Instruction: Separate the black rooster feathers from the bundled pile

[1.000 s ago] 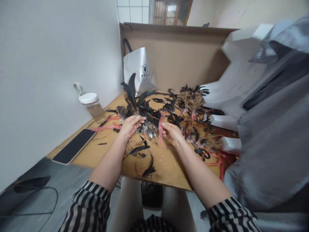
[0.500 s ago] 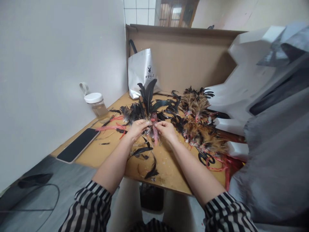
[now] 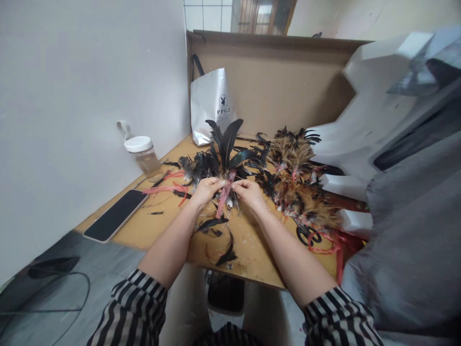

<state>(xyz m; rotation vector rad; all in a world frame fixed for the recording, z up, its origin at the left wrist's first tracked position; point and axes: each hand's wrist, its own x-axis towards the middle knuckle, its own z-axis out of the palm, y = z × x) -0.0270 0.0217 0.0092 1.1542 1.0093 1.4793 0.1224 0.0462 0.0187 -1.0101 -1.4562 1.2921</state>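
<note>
Over the middle of the table, my left hand [image 3: 209, 191] pinches the quill ends of a bunch of long black feathers [image 3: 226, 144], which fan upward. A flat strip of pink-red plastic ribbon [image 3: 225, 194] crosses the quills and hangs down between my hands. On the other side, my right hand [image 3: 248, 192] has thumb and forefinger closed at the ribbon's edge; the exact hold is partly hidden. Loose black feathers [image 3: 212, 224] lie just below my hands. Behind my left hand rests a heap of dark feathers [image 3: 198, 168].
Brown feather bundles [image 3: 302, 192] lie to the right, with black-handled scissors [image 3: 308, 234] and red ribbon [image 3: 336, 245] near them. Leftward are a phone [image 3: 115, 216], a lidded jar [image 3: 143, 156] and pink ribbon scraps [image 3: 167, 189]. A silver bag [image 3: 209, 108] stands behind; white foam [image 3: 378, 96] borders the right.
The ribbon's lower end has swung to the left and now lies slantwise across the quills. Both hands stay in nearly the same place.
</note>
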